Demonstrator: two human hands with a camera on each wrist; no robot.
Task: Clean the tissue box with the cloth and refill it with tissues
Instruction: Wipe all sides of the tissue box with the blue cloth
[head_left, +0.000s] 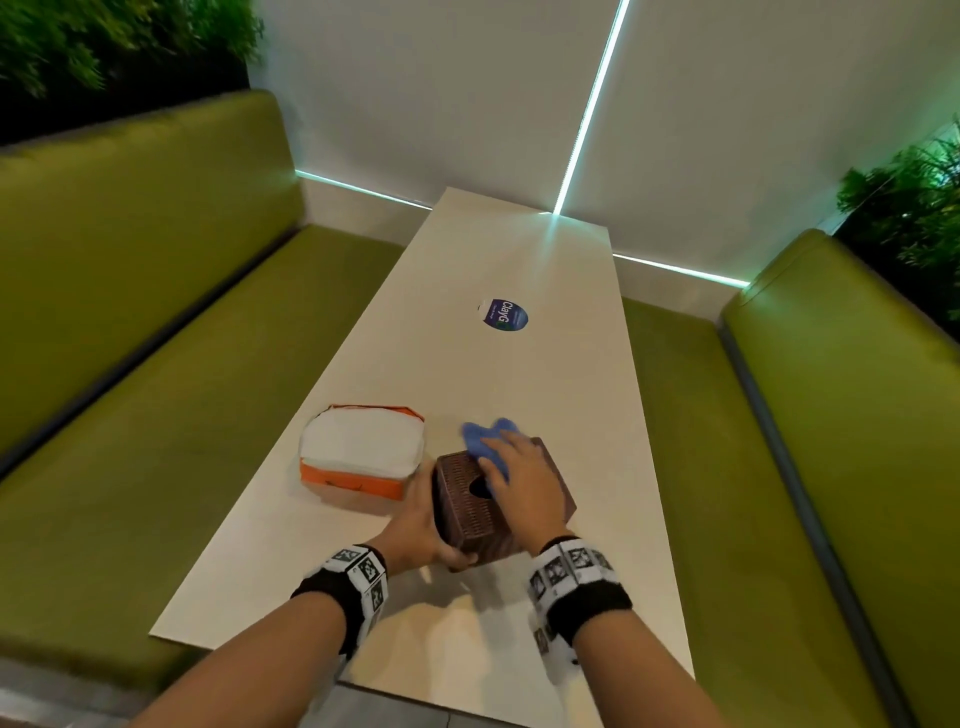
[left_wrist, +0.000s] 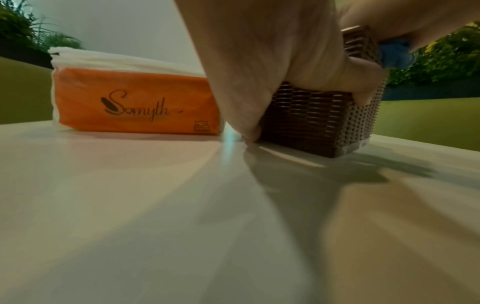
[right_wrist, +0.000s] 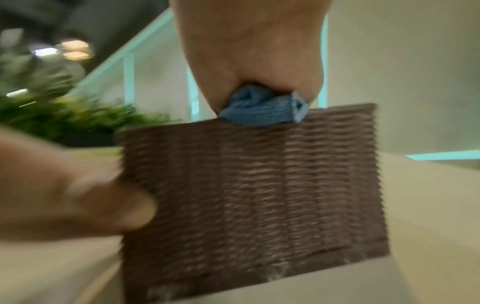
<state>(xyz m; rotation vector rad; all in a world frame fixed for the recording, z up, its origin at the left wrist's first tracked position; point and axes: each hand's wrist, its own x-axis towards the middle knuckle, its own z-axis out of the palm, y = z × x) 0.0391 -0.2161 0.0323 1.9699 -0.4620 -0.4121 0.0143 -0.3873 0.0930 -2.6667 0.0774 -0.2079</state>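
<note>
A brown woven tissue box (head_left: 470, 512) (left_wrist: 311, 115) (right_wrist: 249, 195) stands on the white table (head_left: 509, 270), its top hole visible. My left hand (head_left: 423, 530) (left_wrist: 272, 67) grips the box's left near side, thumb across the front face. My right hand (head_left: 522, 483) (right_wrist: 249, 53) lies on the box's top and holds a blue cloth (head_left: 485, 441) (right_wrist: 262, 111) bunched under the palm against the top. An orange pack of white tissues (head_left: 361, 460) (left_wrist: 130, 98), torn open on top, lies just left of the box.
A round blue sticker (head_left: 505, 314) sits farther up the table. Green benches (head_left: 130, 322) (head_left: 779, 467) run along both long sides. A white wall with lit strips (head_left: 587, 114) closes the far end. Plants (head_left: 914, 208) stand behind the benches.
</note>
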